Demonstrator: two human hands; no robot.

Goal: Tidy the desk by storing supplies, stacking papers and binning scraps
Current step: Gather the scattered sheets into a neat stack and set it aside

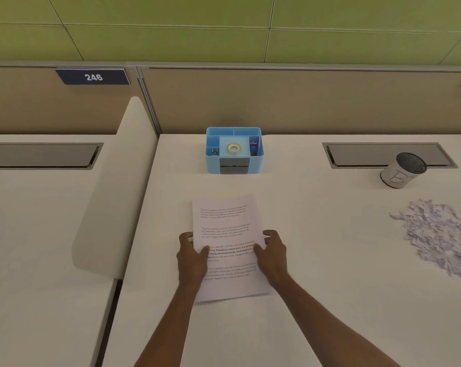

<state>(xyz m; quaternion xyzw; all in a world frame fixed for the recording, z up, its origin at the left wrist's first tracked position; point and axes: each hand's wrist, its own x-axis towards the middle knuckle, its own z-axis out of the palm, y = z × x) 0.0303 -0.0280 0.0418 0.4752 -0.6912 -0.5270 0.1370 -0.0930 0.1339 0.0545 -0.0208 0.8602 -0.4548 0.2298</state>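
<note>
- My left hand [193, 254] and right hand [271, 251] pinch the papers [225, 226] by their side edges, frame centre.
- Organizer [256, 164] above holds tape [233, 148] in its middle compartment.
- Bin [393, 176] at right; scraps [441, 234] lie below it.

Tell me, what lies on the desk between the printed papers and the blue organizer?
Nothing. In the head view, the stretch of white desk between the papers and the blue organizer is bare.
</note>
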